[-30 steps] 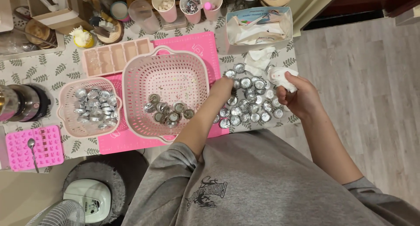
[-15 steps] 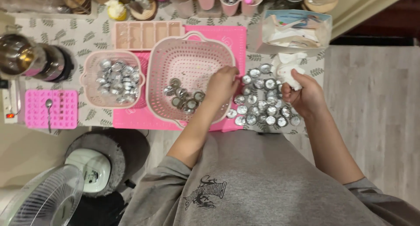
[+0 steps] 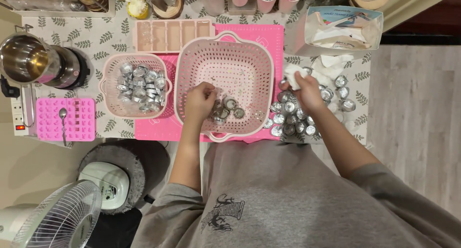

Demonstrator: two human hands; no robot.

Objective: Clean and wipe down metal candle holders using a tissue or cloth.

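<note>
My left hand is inside the large pink colander. Its curled fingers hover beside a few small silver metal cups on the colander's bottom; whether they pinch one is unclear. My right hand is to the right of the colander and grips a crumpled white tissue. It hovers over a pile of several silver cups on the leaf-patterned tablecloth. A smaller pink basket, left of the colander, holds several more silver cups.
A pink mat lies under the colander. A pink divided tray sits behind it and an open tissue box at the back right. At the left are a steel pot and a pink mould with a spoon. A fan stands on the floor.
My left hand has moved from the cup pile at the right into the large colander. My right hand stays over the pile with the tissue. The camera view has shifted.
</note>
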